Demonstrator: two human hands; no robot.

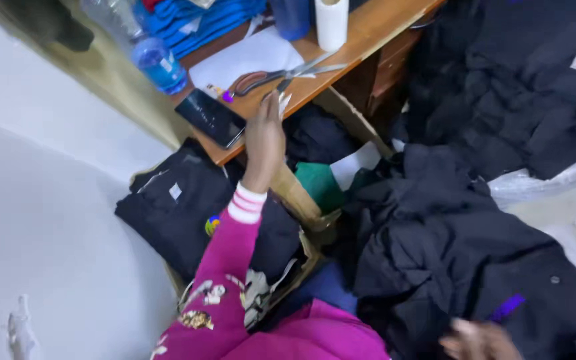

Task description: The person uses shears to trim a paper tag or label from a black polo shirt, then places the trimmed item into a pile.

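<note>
Pinched at the fingertips, the grip of the left hand point(265, 137) is closed on a small white scrap point(284, 101), held up just at the edge of the wooden surface point(368, 30). Right above that scrap lie the orange-handled metal scissors point(281, 75), close by but not touched. Her right hand point(478, 341) sits low on the heap of black garments point(448, 247), blurred, so I cannot tell how far its grip is open. Folded black clothes point(188, 200) fill a cardboard box under the pink sleeve point(231, 257). A black phone point(210, 117) lies near the left hand's wrist.
</note>
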